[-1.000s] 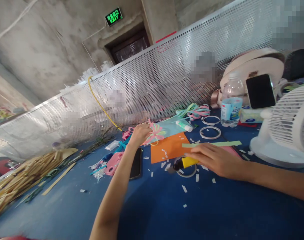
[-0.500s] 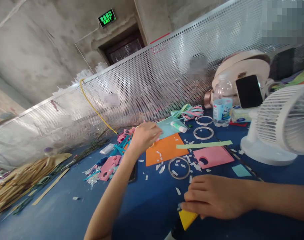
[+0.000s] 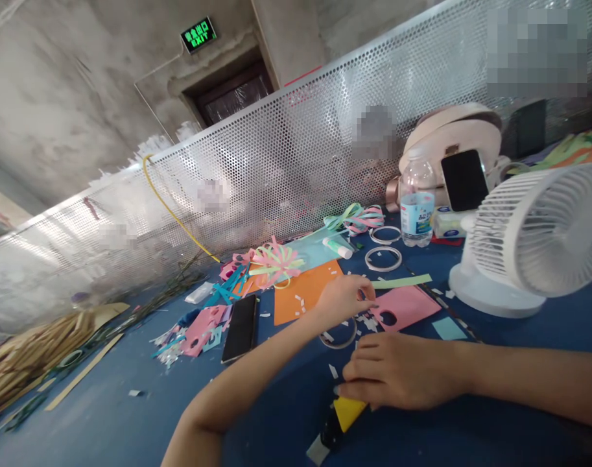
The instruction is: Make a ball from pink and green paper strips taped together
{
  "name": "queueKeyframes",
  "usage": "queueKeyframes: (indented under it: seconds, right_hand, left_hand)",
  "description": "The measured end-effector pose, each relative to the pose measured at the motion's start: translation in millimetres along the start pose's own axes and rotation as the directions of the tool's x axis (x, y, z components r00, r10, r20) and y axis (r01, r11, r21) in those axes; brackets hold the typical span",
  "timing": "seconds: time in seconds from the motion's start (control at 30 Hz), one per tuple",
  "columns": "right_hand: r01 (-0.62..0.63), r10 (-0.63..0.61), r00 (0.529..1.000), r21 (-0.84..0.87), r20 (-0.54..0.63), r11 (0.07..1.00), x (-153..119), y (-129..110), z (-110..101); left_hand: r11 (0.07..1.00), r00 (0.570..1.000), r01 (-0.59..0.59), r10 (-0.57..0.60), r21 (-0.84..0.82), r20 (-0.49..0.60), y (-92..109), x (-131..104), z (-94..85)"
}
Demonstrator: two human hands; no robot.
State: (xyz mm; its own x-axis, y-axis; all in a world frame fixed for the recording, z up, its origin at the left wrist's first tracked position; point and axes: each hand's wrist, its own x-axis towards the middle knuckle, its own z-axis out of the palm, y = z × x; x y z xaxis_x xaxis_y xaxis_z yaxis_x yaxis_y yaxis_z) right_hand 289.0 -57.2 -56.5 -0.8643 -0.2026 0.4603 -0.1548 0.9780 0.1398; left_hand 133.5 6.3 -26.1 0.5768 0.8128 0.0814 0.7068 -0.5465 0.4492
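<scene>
My left hand (image 3: 347,297) reaches over the right part of an orange sheet (image 3: 296,285). Its curled fingertips are at the left end of a pale green strip (image 3: 405,281) and the edge of a pink sheet with a dark hole (image 3: 412,306); whether they touch either is unclear. My right hand (image 3: 402,373) is wrapped round a yellow and black tool (image 3: 348,411) near the front. Beneath my left hand lies a silver ring (image 3: 338,344), partly hidden. A pink and green paper-strip bundle (image 3: 276,263) rests behind the orange sheet.
A black phone (image 3: 240,327) lies left of the orange sheet. At the right stand a white fan (image 3: 502,292) and a plastic bottle (image 3: 417,211). Two more rings (image 3: 383,259), a glue stick (image 3: 338,248) and paper scraps lie around. A perforated metal panel (image 3: 257,162) runs behind.
My left hand has moved right, from the paper-strip bundle to the pink sheet, uncovering the bundle and the phone. My right hand still holds the tool. The view has shifted slightly.
</scene>
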Motion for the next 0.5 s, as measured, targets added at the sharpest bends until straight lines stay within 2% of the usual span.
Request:
queueKeyframes:
  seconds: [0.13, 0.37, 0.5]
  right_hand:
    - [0.002, -0.001, 1.000, 0.010, -0.010, 1.000, 0, 0, -1]
    - [-0.016, 0.016, 1.000, 0.036, -0.005, 0.999, -1, -2, 1]
    - [-0.019, 0.018, 1.000, 0.044, 0.010, 0.999, 0, -1, 3]
  left_hand:
    - [0.980, 0.999, 0.039, -0.034, -0.197, 0.031, 7, -2, 2.5]
    - [0.993, 0.998, 0.054, -0.049, -0.109, 0.048, 11, -2, 15.3]
    - [0.962, 0.996, 0.050, -0.028, -0.267, 0.088, 15, 0, 15.5]
